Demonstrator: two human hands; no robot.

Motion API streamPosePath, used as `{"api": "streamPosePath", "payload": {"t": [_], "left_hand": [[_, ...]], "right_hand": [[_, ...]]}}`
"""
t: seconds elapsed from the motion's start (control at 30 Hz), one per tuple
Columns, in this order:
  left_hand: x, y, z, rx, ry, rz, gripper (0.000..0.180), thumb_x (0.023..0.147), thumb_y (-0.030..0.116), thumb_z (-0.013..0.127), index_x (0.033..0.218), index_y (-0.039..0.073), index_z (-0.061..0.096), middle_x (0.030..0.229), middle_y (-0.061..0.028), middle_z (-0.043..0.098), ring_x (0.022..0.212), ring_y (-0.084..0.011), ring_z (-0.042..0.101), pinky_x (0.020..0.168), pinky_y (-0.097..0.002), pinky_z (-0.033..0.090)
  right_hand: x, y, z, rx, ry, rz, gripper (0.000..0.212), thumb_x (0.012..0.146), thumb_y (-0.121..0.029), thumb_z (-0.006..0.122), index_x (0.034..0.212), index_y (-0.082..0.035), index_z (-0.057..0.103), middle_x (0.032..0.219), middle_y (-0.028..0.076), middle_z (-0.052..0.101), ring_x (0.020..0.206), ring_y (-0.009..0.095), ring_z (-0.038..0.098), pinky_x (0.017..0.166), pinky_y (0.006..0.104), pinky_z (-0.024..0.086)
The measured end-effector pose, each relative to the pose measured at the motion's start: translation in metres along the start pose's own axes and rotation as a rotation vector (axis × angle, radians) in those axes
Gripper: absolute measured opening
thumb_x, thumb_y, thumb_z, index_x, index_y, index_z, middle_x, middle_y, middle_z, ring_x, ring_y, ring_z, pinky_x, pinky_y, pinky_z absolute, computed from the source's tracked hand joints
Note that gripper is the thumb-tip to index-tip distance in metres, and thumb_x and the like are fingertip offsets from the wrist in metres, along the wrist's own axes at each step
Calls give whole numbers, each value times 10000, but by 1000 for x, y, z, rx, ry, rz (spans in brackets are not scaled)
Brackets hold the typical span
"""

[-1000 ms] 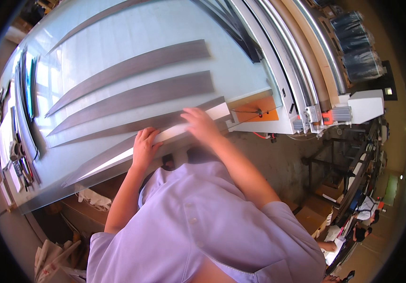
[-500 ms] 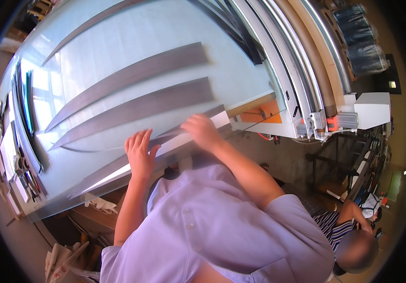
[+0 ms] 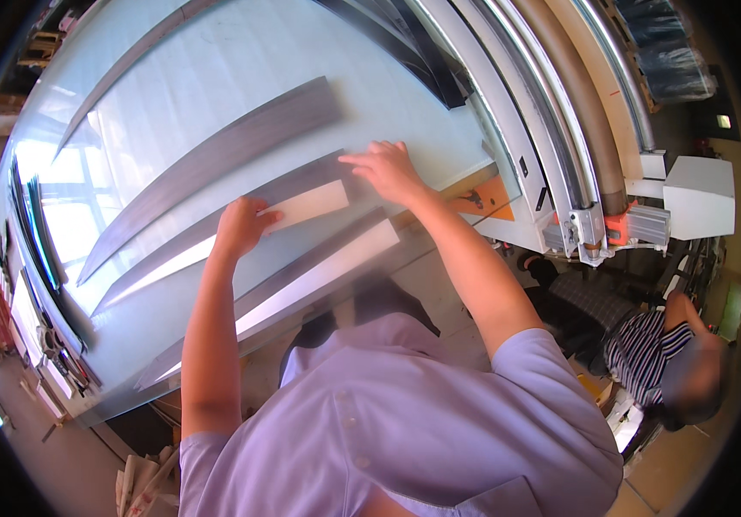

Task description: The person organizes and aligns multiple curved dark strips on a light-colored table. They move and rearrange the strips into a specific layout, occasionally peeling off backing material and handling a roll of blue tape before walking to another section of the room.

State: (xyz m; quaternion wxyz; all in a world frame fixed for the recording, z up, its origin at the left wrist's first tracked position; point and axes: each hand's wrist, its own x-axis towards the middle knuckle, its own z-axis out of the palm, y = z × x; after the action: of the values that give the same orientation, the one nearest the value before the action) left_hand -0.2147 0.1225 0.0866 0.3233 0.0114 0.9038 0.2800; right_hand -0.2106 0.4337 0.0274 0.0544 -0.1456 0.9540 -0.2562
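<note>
1. Lying along the tabletop's [image 3: 388,121] near edge, the outer strip [image 3: 319,276] risked falling if bumped.
2. Farther in, under the curled left hand [image 3: 241,228], grip unclear, uneven pressure could have skewed the second strip [image 3: 302,183].
3. The right hand [image 3: 388,172], unclenched, could have nudged its broad end.

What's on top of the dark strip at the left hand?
A white band runs along the near side of the dark strip; the left hand covers part of both. What lies directly beneath the hand is hidden.
</note>
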Motion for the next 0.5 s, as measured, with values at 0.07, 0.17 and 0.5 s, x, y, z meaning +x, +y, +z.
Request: {"api": "streamPosePath", "payload": {"t": [0.07,0.17,0.5], "left_hand": [[16,6,6,-12,-14,-26,295,885,296,751,894,2,743,719,-134,718,665,-260,680,663,-382,509],[33,16,9,-33,-49,-57,323,884,293,762,877,-28,737,710,-140,707,640,-229,656,636,-374,496],[43,11,15,0,-15,-92,301,843,290,775,897,-6,756,756,-144,727,683,-264,694,674,-387,516]], "right_hand": [[5,9,0,43,3,-41,291,919,-330,702,1207,-333,747,852,42,547,890,230,553,854,384,347],[10,16,-4,79,-46,-37,326,853,-366,756,1178,-343,761,847,34,530,884,219,546,862,392,340],[14,19,0,124,11,-39,398,746,-324,834,1141,-327,779,841,1,499,874,185,524,868,387,330]]}}
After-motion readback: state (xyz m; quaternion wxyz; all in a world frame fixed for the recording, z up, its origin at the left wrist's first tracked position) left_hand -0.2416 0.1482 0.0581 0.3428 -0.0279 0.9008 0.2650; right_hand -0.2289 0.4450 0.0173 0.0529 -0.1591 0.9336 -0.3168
